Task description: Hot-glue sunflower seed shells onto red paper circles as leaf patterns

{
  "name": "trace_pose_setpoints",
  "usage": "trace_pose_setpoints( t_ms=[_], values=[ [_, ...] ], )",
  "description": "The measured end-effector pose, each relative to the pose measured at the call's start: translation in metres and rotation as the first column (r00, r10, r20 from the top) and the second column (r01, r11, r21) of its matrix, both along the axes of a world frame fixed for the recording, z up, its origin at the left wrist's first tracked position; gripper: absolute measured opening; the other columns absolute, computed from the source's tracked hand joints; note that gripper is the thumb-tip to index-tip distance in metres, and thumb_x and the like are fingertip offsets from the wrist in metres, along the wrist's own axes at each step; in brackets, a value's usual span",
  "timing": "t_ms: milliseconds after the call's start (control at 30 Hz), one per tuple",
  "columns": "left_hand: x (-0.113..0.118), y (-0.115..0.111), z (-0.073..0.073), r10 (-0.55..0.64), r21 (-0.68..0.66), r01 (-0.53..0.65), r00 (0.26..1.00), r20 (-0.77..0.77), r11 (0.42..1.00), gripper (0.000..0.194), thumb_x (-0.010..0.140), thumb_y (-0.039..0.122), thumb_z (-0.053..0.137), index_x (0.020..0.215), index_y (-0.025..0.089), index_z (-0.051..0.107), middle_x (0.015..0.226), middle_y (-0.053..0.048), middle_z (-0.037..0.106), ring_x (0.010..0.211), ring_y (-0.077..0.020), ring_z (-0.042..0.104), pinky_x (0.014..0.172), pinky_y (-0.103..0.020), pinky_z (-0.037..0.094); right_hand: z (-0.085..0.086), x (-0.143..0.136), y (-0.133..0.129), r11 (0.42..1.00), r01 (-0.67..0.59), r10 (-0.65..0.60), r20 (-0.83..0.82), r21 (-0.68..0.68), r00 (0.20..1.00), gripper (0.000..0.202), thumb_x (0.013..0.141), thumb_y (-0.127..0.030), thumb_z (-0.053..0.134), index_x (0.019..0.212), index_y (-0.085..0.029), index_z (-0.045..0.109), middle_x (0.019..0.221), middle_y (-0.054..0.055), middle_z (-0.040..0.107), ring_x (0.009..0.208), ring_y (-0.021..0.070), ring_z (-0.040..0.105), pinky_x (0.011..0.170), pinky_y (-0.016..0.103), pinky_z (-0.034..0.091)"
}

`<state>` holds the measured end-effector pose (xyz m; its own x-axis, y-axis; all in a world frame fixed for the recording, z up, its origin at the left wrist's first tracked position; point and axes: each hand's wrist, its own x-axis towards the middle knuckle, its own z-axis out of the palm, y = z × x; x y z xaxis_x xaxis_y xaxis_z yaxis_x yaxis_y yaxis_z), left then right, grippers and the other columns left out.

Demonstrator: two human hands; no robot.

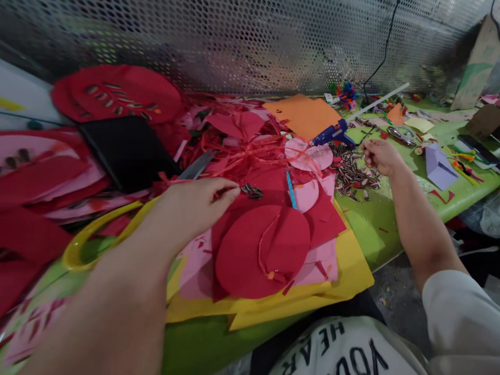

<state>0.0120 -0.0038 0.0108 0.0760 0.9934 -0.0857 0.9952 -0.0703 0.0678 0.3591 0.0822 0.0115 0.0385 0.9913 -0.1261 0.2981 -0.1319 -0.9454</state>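
Seeds (353,172) (252,191) beside both hands (195,203) (383,156), red paper disc (242,252) lower, between them

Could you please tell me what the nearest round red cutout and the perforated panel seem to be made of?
The round red cutout looks like matte felt or thick craft paper: flat, even colour without shine. The perforated panel is probably metal, with a dull silvery sheen between its holes.

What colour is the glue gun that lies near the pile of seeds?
The glue gun is dark blue, best seen in the head view.
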Motion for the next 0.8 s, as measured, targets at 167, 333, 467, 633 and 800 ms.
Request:
trace_pose_setpoints(
  t_ms=[167,333,467,633,800],
  values=[
    [0.007,-0.003,0.008,0.022,-0.018,-0.022,0.999,0.028,1.000,0.041,0.087,0.033,0.035,0.111,0.014,0.062,0.108,-0.010,0.067,0.100,-0.0279,0.062,0.087,-0.036,0.044,0.001,-0.006,-0.006,0.997,-0.076,0.070,0.164,0.028,0.984,0.039,0.089,-0.047,0.039,0.059,-0.023,0.032,0.049,-0.007,0.035,0.036,0.0059,0.035,0.036,0.021,0.027],
    [0.005,-0.003,0.005,-0.016,0.012,0.015,0.998,0.058,1.000,0.043,0.086,0.033,0.033,0.108,0.013,0.063,0.108,-0.010,0.068,0.099,-0.0286,0.062,0.086,-0.037,0.044,-0.006,-0.022,-0.011,0.972,-0.233,0.181,0.501,0.042,0.846,0.021,0.082,-0.031,0.051,0.065,-0.019,0.056,0.051,-0.003,0.046,0.050,0.0102,0.045,0.051,0.024,0.034],
    [0.003,-0.001,0.002,-0.033,0.043,0.030,0.996,0.078,0.999,0.043,0.085,0.034,0.033,0.107,0.013,0.064,0.107,-0.010,0.068,0.098,-0.0275,0.062,0.086,-0.036,0.044,-0.010,-0.035,-0.013,0.957,-0.289,0.171,0.738,0.034,0.653,0.010,0.074,-0.028,0.059,0.073,-0.018,0.063,0.076,0.005,0.064,0.078,0.0202,0.056,0.069,0.030,0.038],
    [0.003,-0.001,0.002,-0.018,0.041,0.014,0.997,0.078,0.999,0.041,0.085,0.034,0.034,0.105,0.014,0.064,0.105,-0.009,0.069,0.096,-0.0271,0.063,0.085,-0.036,0.045,-0.013,-0.041,-0.015,0.959,-0.283,0.168,0.849,-0.023,0.500,0.012,0.072,-0.027,0.058,0.079,-0.019,0.064,0.091,0.011,0.068,0.089,0.0275,0.059,0.073,0.035,0.039],
    [0.005,-0.002,0.005,0.000,0.033,-0.003,0.996,0.088,0.999,0.040,0.085,0.032,0.036,0.107,0.014,0.064,0.106,-0.009,0.068,0.097,-0.0253,0.063,0.086,-0.035,0.045,-0.015,-0.039,-0.012,0.962,-0.274,0.155,0.825,0.000,0.543,0.006,0.070,-0.022,0.056,0.074,-0.020,0.060,0.085,0.008,0.067,0.085,0.0244,0.058,0.072,0.032,0.039]
  ],
)
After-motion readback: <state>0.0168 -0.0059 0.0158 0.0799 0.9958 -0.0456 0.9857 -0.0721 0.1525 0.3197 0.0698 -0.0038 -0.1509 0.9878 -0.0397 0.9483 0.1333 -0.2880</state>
